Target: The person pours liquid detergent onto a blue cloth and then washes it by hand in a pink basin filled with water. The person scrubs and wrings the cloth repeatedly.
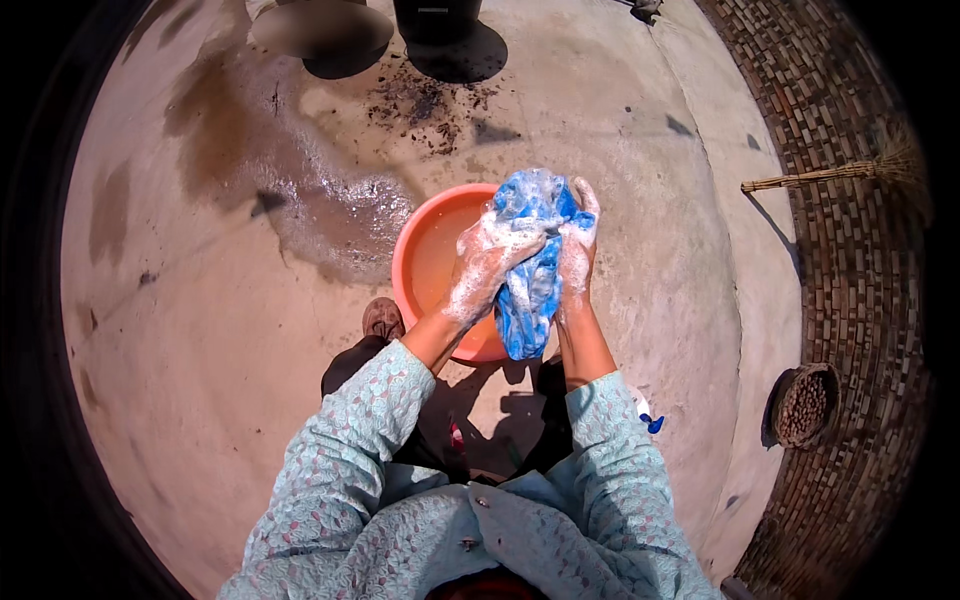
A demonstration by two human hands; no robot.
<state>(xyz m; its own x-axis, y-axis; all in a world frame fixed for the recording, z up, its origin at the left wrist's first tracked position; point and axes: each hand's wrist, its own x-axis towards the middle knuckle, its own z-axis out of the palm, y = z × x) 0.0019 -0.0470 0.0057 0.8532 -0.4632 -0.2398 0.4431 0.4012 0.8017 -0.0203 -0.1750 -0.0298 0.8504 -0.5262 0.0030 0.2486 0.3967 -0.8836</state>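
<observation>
A soapy blue-and-white cloth (532,285) is bunched between my two hands, above the right part of an orange plastic basin (403,262). My left hand (488,258), covered in suds, closes on the cloth from its left side. On the other side my right hand (577,250) grips it, lathered too, with some fingers hidden behind the fabric. The cloth's lower end hangs down between my wrists. Cloudy water (435,262) shows inside the basin, whose right side is hidden by the cloth and my hands.
Wet, sudsy concrete (345,215) lies left of the basin. A black bucket (437,20) stands at the far side. Along the right, a brick strip (860,280) bears a twig broom (830,178) and a basket (803,405) of small brown pieces. My shoe (383,318) is beside the basin.
</observation>
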